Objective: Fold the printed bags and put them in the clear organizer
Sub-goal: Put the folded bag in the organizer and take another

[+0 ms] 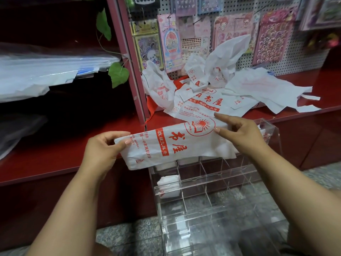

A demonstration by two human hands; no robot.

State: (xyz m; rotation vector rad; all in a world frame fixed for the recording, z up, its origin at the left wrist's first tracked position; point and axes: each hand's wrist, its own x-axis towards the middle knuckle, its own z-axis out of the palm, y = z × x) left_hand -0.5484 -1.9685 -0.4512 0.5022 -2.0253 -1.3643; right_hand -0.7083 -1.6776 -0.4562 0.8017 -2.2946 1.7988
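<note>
Both the left hand and right hand pinch the folded bag (apparently lengthwise), long axis left-right, rising rightward.

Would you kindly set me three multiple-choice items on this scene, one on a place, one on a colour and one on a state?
1. Where does the pile of unfolded bags lie?
A. on the red shelf
B. on the floor
C. inside the organizer

2. What colour is the print on the held bag?
A. blue
B. red
C. green

3. How is the held bag held?
A. by the left hand alone
B. by neither hand
C. by both, the right hand too

Answers:
1 A, the pile rests on the shelf behind the clear organizer.
2 B, its characters and logo are red.
3 C, each hand pinches one end.
</note>
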